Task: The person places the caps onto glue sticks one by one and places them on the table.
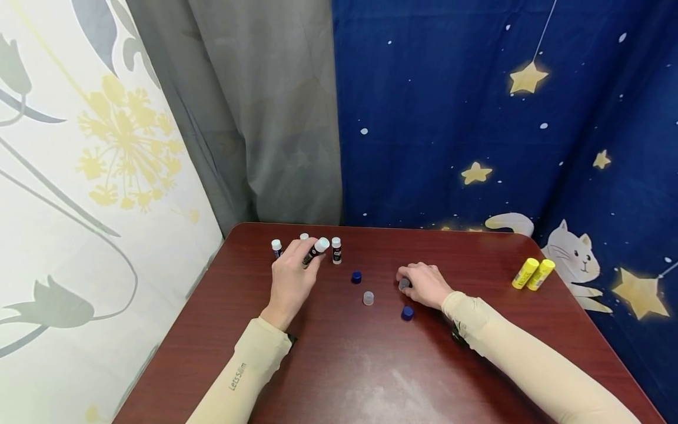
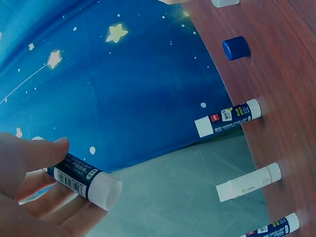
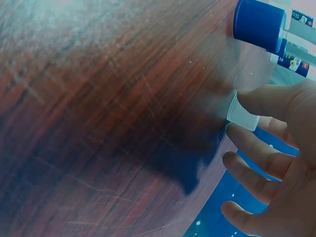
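My left hand (image 1: 291, 280) grips a dark-labelled glue stick (image 1: 315, 252) above the table, tilted. Its pale end points away from the palm in the left wrist view, where the barcode on the glue stick (image 2: 73, 177) shows. Beyond that hand stand more glue sticks: a dark one (image 1: 336, 252), another dark one (image 1: 276, 248), and a white one (image 2: 249, 182). My right hand (image 1: 426, 284) pinches a small translucent cap (image 3: 243, 116) at the table surface between thumb and index finger. The other fingers are spread and slightly bent.
Between the hands lie a translucent cap (image 1: 368, 299) and a blue cap (image 1: 356, 277). Another blue cap (image 1: 406, 313) sits nearer, just left of the right wrist. Two yellow glue sticks (image 1: 525, 274) stand at the right of the brown table (image 1: 339, 377). Curtains (image 1: 424, 118) hang behind.
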`<act>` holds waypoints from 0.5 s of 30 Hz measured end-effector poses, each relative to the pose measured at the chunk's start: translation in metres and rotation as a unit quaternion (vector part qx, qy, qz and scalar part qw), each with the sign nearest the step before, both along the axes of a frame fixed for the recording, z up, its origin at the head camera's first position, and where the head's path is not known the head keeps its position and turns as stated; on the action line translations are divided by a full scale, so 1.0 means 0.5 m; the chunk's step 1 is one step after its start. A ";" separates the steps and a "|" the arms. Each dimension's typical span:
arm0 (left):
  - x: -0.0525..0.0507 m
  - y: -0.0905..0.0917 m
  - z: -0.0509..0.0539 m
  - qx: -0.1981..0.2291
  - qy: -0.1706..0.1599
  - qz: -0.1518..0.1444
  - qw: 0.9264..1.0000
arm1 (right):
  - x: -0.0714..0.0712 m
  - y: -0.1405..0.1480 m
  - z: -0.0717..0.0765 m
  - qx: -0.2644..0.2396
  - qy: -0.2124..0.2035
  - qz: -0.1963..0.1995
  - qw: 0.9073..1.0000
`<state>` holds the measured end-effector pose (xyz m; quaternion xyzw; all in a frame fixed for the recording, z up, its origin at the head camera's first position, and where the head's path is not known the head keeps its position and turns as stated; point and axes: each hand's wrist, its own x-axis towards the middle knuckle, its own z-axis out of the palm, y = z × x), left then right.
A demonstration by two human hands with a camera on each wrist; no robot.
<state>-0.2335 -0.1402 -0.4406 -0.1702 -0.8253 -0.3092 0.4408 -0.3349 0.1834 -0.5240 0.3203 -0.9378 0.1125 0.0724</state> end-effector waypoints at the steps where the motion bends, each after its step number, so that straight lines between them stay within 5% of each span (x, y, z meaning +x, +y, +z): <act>1: -0.001 0.000 -0.001 0.000 -0.001 -0.002 1.000 | 0.000 0.001 0.000 0.000 0.000 -0.001 1.000; 15: -0.003 0.005 0.002 0.000 0.009 0.009 1.000 | -0.007 0.026 0.035 -0.032 0.020 -0.008 0.999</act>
